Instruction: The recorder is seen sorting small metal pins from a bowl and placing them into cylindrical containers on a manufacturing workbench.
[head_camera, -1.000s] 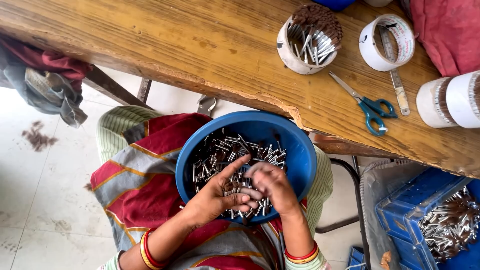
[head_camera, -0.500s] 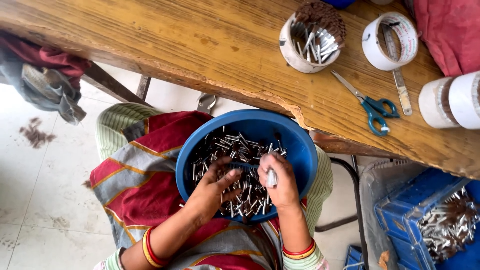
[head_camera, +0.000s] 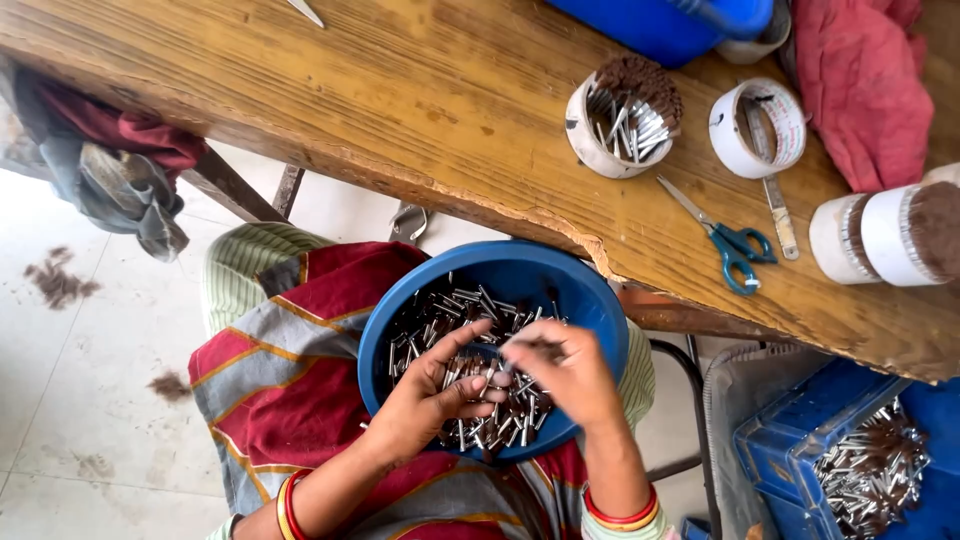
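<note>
- Since half a second ago, the right hand (head_camera: 565, 375) is no longer lifting a pale piece above the heap; it is now lying lower, with its fingers curled down among the small metal tubes (head_camera: 450, 335), and the view is showing more of the table's far side.
- The small metal tubes are lying in a loose heap inside the blue bowl (head_camera: 590, 300), which is resting on the person's lap just under the table edge.
- The right hand's fingers are pinching together at the tips; they seem to be closing on a few tubes, though the blur is hiding exactly what.
- The left hand (head_camera: 430, 395) is resting on the heap beside the right one, fingers half bent and spread, touching the tubes without clearly clasping any.
- Red bangles are sitting on both wrists.
- The wooden table (head_camera: 330, 90) is lying beyond the bowl; on it a white tape roll (head_camera: 590, 135) is holding more tubes upright.
- To its right an empty tape ring (head_camera: 757, 128) is lying flat, with blue-handled scissors (head_camera: 725, 240) just in front of it.
- A red cloth (head_camera: 860, 90) is lying at the far right.
- A blue crate (head_camera: 800, 450) of tubes is standing on the floor at the lower right.
</note>
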